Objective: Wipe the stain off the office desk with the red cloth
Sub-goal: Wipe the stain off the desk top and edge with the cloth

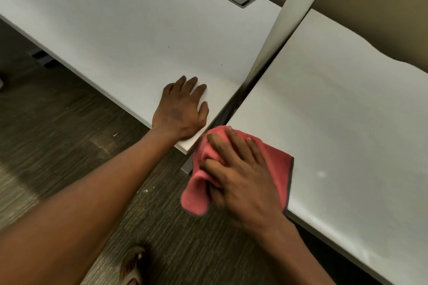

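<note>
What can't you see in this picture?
All in the head view:
- Desk surface under the red cloth: covered by the cloth and the right hand.
- Any stain there: hidden.
- Left hand palm: pressed flat on the other desk.
- The foot: cut off by the bottom edge.

Left hand flat, palm down; right hand fingers spread, pressing.

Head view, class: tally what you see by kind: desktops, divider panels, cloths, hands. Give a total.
Desktops: 2, the left desk and the right desk
Divider panels: 1
Red cloth: 1
Hands: 2, left hand and right hand
Total: 6
</note>
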`<state>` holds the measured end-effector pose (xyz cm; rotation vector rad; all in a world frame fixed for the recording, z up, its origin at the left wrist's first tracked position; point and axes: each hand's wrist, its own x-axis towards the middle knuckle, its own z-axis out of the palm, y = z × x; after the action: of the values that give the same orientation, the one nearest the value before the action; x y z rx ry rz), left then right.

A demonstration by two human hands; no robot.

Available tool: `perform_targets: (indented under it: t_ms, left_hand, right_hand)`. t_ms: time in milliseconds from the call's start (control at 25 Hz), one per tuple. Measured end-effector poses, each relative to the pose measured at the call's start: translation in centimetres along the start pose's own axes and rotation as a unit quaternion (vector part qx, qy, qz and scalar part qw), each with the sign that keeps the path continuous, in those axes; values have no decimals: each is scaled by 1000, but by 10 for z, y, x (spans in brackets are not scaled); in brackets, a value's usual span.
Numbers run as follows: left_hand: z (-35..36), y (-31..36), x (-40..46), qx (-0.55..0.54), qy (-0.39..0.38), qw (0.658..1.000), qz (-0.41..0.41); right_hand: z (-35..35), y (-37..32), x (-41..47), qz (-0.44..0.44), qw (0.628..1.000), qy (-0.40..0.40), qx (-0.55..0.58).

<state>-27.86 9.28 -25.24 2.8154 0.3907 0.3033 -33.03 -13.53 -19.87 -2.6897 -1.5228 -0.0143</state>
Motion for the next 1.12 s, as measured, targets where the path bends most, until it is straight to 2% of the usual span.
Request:
perform_targets:
  t_ms: [120, 240, 280, 400, 480, 560, 680, 840, 920, 1040, 1120]
  left_hand:
    - [0, -1, -1, 0, -2, 1000, -2]
    - [0, -1, 0, -3, -3, 1000, -3]
    - [-1, -2, 2, -1, -8, 1000, -2]
    - [-3, -6, 4, 28, -47, 998, 14]
    - [-3, -8, 3, 26, -34, 999, 25]
    - [-2, -7, 1, 10, -20, 1000, 17]
    - [-2, -2, 5, 13, -25, 1000, 3]
    - [-2, -1, 1, 3, -13, 1000, -5]
    - [0, -2, 3, 3, -18, 1000, -2]
    - [-2, -2, 2, 8, -25, 1000, 3]
    - [-2, -3, 1, 2, -14, 1000, 2]
  right_hand:
    - [-18, 29, 25, -83, 994, -39, 52]
    - [-21, 58, 57, -176, 982, -31, 61]
    - [-21, 69, 67, -169, 983, -23, 65]
    - [-26, 108, 98, -75, 995, 17, 69]
    - [-32, 120, 112, -13, 997, 32, 64]
    - [-28, 108, 110, -2, 997, 47, 69]
    - [-15, 65, 76, -67, 992, 53, 90]
    - [-11, 53, 61, -211, 974, -10, 76]
    - [-20, 69, 85, -178, 979, -32, 90]
    - [-32, 87, 110, -41, 998, -2, 51]
    - [-24, 72, 95, -19, 999, 19, 47]
